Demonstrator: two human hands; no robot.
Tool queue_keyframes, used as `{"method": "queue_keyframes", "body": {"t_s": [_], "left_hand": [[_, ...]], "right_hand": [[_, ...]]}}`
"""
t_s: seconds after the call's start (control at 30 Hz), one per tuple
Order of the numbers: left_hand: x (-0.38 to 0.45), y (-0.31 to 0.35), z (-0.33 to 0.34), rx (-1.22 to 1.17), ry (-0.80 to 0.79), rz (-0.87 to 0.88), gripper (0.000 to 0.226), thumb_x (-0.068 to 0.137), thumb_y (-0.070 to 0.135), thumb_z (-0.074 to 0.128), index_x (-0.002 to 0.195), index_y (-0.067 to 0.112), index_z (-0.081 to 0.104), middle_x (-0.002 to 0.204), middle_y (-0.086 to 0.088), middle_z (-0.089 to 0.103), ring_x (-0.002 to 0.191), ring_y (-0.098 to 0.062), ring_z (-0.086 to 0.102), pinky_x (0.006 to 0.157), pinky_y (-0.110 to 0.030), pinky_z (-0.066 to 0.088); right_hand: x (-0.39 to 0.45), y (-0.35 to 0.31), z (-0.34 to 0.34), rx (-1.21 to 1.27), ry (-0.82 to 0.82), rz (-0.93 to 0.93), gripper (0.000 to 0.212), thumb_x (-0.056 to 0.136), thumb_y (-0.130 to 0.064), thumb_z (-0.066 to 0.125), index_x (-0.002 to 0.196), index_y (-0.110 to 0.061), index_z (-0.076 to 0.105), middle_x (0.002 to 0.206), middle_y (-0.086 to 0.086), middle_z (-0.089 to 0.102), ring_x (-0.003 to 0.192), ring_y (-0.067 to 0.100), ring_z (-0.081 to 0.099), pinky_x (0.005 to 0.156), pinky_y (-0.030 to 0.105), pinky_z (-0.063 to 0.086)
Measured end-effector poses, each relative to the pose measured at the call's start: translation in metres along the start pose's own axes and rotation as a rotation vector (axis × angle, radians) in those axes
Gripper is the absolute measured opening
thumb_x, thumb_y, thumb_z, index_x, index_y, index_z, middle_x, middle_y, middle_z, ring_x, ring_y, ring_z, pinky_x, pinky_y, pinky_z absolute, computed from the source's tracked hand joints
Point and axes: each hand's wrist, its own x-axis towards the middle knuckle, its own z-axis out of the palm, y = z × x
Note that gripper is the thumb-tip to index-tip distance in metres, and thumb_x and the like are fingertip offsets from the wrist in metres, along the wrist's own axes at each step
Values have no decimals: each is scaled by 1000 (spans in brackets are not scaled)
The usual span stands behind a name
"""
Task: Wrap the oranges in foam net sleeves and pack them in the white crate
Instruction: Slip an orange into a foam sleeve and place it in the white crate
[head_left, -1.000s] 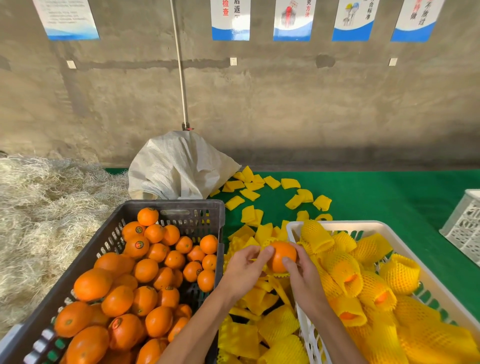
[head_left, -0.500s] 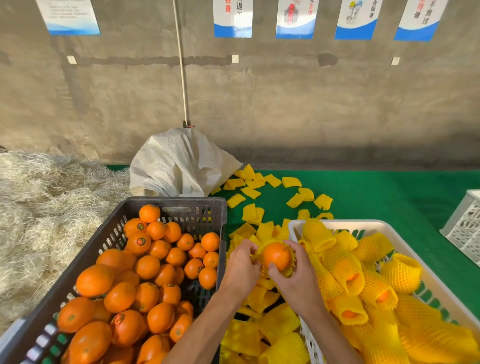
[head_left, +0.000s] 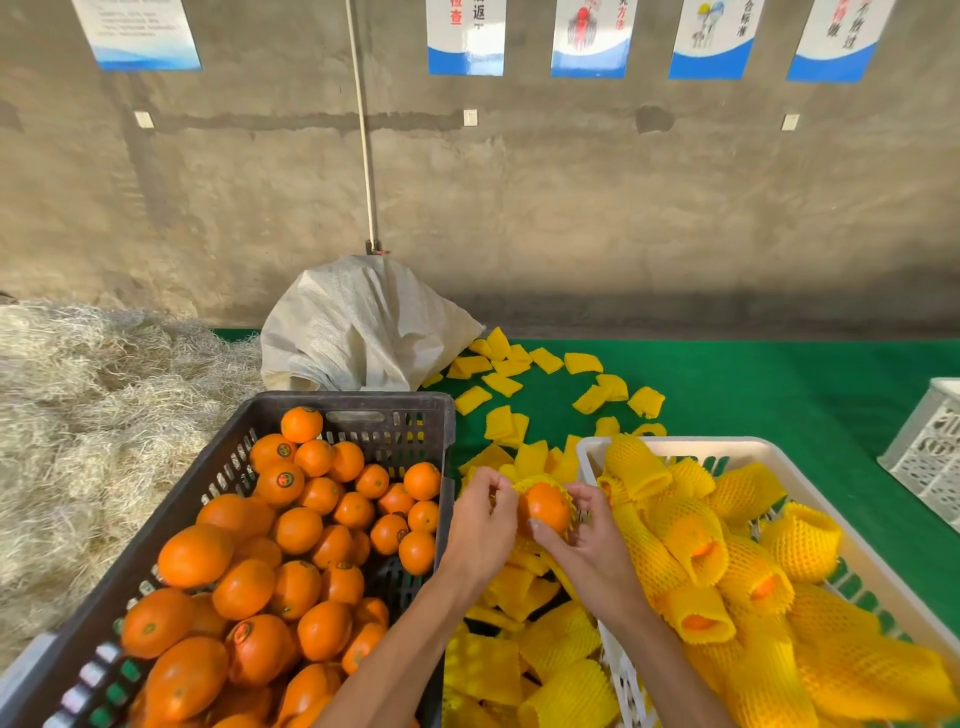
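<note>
Your left hand (head_left: 480, 525) and right hand (head_left: 587, 540) meet over the gap between the two crates, and between them you hold one orange (head_left: 544, 506) with a yellow foam net sleeve (head_left: 540, 482) stretched over its far side. Your left fingers are curled and pinch the sleeve's edge at the fruit's left. Your right thumb presses the orange's near face, while your right fingers curl round its right side over the netting. The near face of the orange is bare; the net covers only its top and far rim. To the left stands the dark crate (head_left: 358, 410), heaped with loose oranges (head_left: 291, 561), some bearing small round stickers. To the right is the white crate (head_left: 691, 447), filled with oranges already in sleeves (head_left: 691, 551), a few showing orange at the open ends. Under your wrists, between the crates, lies a pile of flat unused sleeves (head_left: 524, 670), and more of them are scattered (head_left: 498, 384) on the green mat (head_left: 769, 395) farther off. A white woven sack (head_left: 358, 327) slumps against the concrete wall beyond the dark crate, straw (head_left: 88, 405) covers the ground on the far left, and part of another white crate (head_left: 930, 452) shows at the right edge.
</note>
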Motion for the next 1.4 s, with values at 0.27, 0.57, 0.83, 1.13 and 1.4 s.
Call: {"method": "queue_keyframes", "body": {"t_s": [0.27, 0.57, 0.83, 1.13, 1.4], "left_hand": [[-3, 11, 1, -52, -62, -64, 30, 110, 17, 33, 81, 14, 40, 78, -3, 35, 74, -14, 34, 68, -30, 30], [-1, 0, 6, -42, -143, -29, 20, 103, 24, 49, 84, 20, 45, 74, 7, 44, 67, -7, 39, 61, -22, 37], [1, -11, 9, 310, -64, 326, 34, 103, 42, 58, 77, 27, 40, 76, 12, 46, 76, -12, 46, 68, -31, 43], [-4, -12, 9, 254, 7, 282, 22, 97, 38, 66, 107, 34, 46, 111, 15, 43, 109, -9, 43, 89, -31, 46], [3, -14, 8, -73, -297, -84, 95, 78, 54, 83, 155, 27, 33, 139, 8, 58, 124, -13, 60, 106, -39, 53]], "right_hand": [[-3, -6, 5, -239, 80, -11, 78, 63, -79, 67, 128, -45, 42, 128, -14, 48, 114, 10, 53, 81, 19, 49], [-3, -9, 11, -255, 141, -17, 74, 70, -68, 81, 124, -41, 37, 122, -12, 49, 108, 10, 51, 73, 15, 46], [-2, -2, 10, -275, 106, -60, 76, 76, -66, 77, 142, -43, 47, 128, -18, 42, 118, 2, 45, 81, 7, 45], [6, 2, 7, 133, 107, 52, 49, 91, -48, 70, 137, -36, 61, 135, -12, 63, 123, 10, 61, 93, 27, 59], [5, 1, 6, 491, 43, 99, 36, 102, -41, 46, 117, -20, 71, 113, 6, 76, 109, 24, 73, 83, 33, 62]]}}
